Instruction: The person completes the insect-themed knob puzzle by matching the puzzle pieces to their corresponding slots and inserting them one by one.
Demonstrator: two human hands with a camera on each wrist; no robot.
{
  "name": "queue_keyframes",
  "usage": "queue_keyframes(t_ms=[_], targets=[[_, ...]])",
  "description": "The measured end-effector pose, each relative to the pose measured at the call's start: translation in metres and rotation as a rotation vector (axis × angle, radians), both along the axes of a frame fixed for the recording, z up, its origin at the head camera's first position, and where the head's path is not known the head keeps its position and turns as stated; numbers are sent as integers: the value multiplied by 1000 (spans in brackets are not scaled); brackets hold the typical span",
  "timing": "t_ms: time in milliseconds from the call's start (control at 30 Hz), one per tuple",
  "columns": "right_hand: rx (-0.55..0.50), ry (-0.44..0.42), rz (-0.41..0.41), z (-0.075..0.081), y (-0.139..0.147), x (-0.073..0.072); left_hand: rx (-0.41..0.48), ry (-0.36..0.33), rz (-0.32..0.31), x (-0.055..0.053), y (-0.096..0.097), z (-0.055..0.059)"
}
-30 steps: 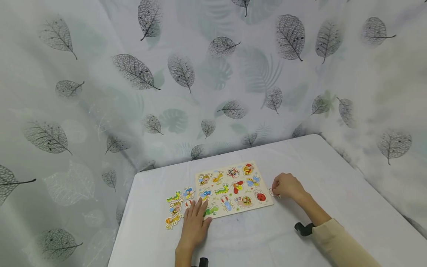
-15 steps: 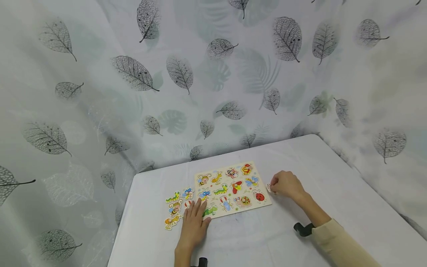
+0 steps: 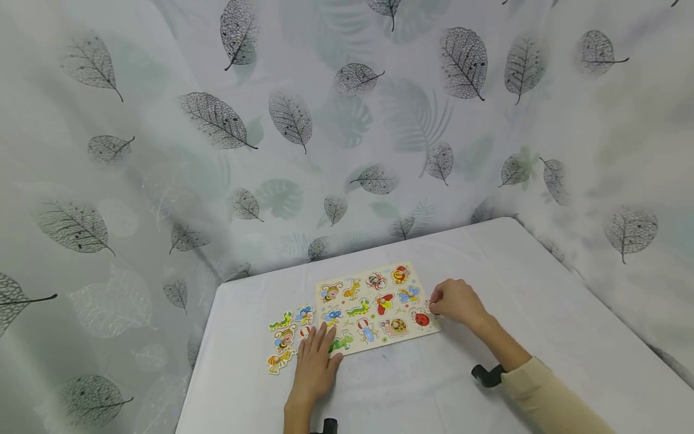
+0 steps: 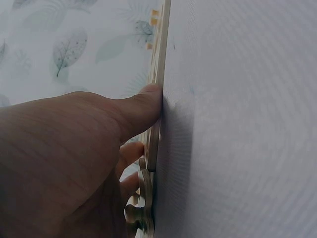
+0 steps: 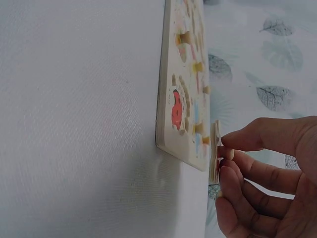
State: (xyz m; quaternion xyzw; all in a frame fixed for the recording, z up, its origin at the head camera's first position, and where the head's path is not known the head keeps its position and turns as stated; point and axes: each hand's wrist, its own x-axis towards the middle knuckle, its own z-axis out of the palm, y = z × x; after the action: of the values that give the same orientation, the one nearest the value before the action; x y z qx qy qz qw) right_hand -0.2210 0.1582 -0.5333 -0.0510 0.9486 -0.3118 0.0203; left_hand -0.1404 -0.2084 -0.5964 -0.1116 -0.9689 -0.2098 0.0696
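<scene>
My right hand [image 3: 457, 301] pinches a small wooden puzzle piece [image 5: 214, 156] by its peg. The piece stands edge-on in the right wrist view, its printed face hidden, just past the right edge of the insect puzzle board [image 3: 353, 323]. A red ladybug picture [image 5: 177, 110] shows in a recess of the board near that corner. My left hand [image 3: 316, 363] lies over the board's near left corner, fingers extended, and its thumb [image 4: 148, 101] touches the board's edge. Its fingers partly cover a green insect picture and a loose beetle piece [image 3: 305, 332].
Left of the board lie loose pieces: a caterpillar [image 3: 281, 320], a blue fly [image 3: 305, 314], a bee [image 3: 284, 339] and an ant [image 3: 280, 360]. A white cloth [image 3: 390, 392] covers the table. Leaf-printed curtains [image 3: 347, 150] hang behind and at both sides.
My right hand has moved left with the puzzle piece, from beside the board to its right edge. My left hand stays on the corner.
</scene>
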Motion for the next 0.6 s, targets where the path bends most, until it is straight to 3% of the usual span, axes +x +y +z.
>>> queue_keyframes(t_ms=[600], targets=[[7,1,32,-12,-19,0,10,-5,9,1,2,2]])
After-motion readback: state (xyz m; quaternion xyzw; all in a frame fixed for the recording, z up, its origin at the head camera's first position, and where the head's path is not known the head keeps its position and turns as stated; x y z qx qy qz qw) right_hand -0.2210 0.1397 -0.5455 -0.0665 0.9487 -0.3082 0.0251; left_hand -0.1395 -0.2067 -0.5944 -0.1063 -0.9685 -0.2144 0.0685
